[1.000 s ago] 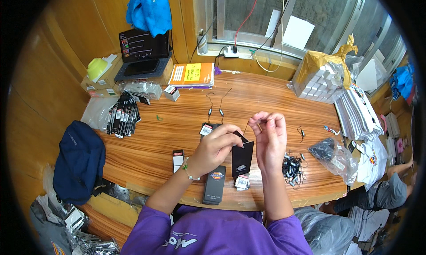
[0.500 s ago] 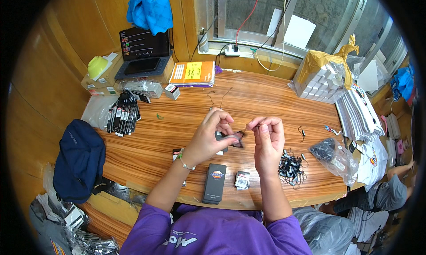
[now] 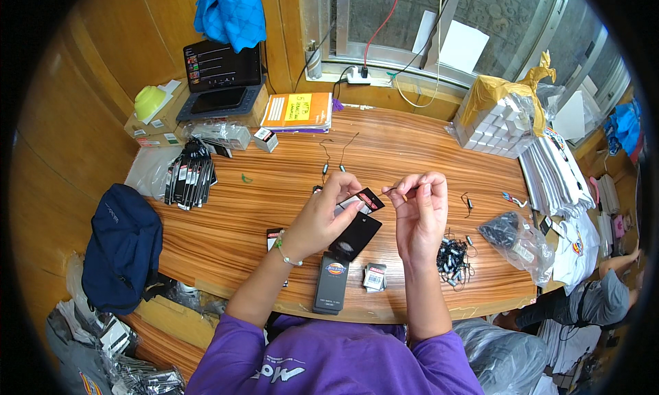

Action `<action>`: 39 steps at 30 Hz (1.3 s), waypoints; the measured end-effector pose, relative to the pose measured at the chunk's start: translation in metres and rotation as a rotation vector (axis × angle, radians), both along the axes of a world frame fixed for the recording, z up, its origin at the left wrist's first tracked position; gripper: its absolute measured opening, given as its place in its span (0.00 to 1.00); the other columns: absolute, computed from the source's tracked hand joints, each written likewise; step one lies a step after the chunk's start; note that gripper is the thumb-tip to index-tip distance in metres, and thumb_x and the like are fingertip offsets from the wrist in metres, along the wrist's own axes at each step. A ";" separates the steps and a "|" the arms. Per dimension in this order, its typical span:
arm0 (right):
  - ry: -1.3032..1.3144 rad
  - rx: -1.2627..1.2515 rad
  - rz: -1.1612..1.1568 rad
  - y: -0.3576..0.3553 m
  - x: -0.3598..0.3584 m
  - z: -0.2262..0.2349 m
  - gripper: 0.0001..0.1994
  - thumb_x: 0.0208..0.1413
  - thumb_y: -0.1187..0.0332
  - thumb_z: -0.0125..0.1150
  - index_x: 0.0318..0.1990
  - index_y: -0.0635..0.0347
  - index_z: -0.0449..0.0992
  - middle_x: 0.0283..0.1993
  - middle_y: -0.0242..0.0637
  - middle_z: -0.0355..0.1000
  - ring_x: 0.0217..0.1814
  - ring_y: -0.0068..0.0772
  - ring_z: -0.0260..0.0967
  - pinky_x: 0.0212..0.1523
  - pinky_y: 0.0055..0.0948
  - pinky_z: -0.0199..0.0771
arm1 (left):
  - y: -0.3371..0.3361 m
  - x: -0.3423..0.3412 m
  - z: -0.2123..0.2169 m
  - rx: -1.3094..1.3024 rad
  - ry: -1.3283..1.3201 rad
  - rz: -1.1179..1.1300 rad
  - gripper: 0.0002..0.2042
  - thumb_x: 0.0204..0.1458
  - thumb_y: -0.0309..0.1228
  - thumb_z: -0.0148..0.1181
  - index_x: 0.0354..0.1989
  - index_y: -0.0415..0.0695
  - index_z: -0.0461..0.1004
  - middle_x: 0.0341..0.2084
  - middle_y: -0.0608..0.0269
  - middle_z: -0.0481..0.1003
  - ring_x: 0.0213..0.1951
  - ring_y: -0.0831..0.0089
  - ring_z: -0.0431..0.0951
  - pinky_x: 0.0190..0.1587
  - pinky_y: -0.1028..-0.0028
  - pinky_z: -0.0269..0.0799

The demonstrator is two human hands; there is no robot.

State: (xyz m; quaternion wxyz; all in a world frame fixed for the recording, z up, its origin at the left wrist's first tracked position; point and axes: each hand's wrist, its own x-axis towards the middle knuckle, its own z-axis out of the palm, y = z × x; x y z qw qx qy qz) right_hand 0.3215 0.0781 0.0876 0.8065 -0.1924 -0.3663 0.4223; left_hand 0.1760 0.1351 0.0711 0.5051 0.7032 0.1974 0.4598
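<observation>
My left hand is closed on hang tags above the table. A plain black tag with a small hole hangs lowest, and a black, red and white tag fans out above it. Just right of them, my right hand pinches a thin dark string between thumb and fingers. Whether that string touches the tags I cannot tell. Below my hands lie a stack of dark grey tags and a small stack of white barcode labels. A heap of black strings with small plastic ends lies beside my right wrist.
Two loose strings lie beyond my left hand. Bundled black tags sit at left, near a tablet and orange notebooks. White boxes, folded white cloth and a plastic bag line the right side. Another person is at far right.
The tags in my left hand have swung round and spread, so their faces now show. My right hand has shifted slightly right and up, still pinching the string.
</observation>
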 end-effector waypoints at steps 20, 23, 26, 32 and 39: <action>0.043 -0.057 0.123 -0.004 0.014 -0.004 0.05 0.59 0.67 0.50 0.38 0.56 0.63 0.26 0.37 0.66 0.27 0.26 0.63 0.35 0.28 0.67 | 0.003 -0.012 0.015 0.255 0.208 -0.037 0.08 0.43 0.15 0.54 0.25 0.41 0.63 0.28 0.62 0.65 0.36 0.70 0.70 0.39 0.75 0.66; 0.054 -0.059 0.135 -0.004 0.014 -0.005 0.05 0.59 0.67 0.50 0.38 0.56 0.63 0.26 0.37 0.66 0.27 0.26 0.63 0.35 0.28 0.67 | 0.007 -0.013 0.006 0.236 0.199 -0.050 0.07 0.43 0.16 0.54 0.25 0.40 0.63 0.26 0.61 0.64 0.32 0.70 0.70 0.35 0.73 0.66; 0.056 -0.052 0.144 -0.004 0.014 -0.005 0.05 0.60 0.67 0.50 0.38 0.56 0.63 0.26 0.37 0.66 0.28 0.26 0.63 0.35 0.28 0.67 | 0.005 -0.016 0.011 0.179 0.220 -0.057 0.06 0.41 0.16 0.53 0.25 0.39 0.63 0.25 0.60 0.64 0.29 0.69 0.69 0.33 0.73 0.66; -0.066 -0.117 -0.005 -0.005 0.006 -0.006 0.03 0.59 0.71 0.48 0.39 0.57 0.63 0.28 0.37 0.67 0.30 0.25 0.64 0.36 0.26 0.67 | 0.000 -0.014 0.017 0.281 0.190 0.093 0.07 0.40 0.15 0.52 0.25 0.39 0.63 0.25 0.60 0.63 0.28 0.68 0.68 0.32 0.72 0.66; -1.028 -0.083 -0.435 -0.010 -0.012 -0.011 0.04 0.47 0.81 0.55 0.32 0.66 0.71 0.29 0.41 0.68 0.32 0.36 0.67 0.34 0.27 0.66 | -0.006 -0.010 0.023 0.328 0.237 0.214 0.07 0.41 0.15 0.53 0.27 0.38 0.64 0.25 0.59 0.63 0.28 0.65 0.69 0.32 0.71 0.66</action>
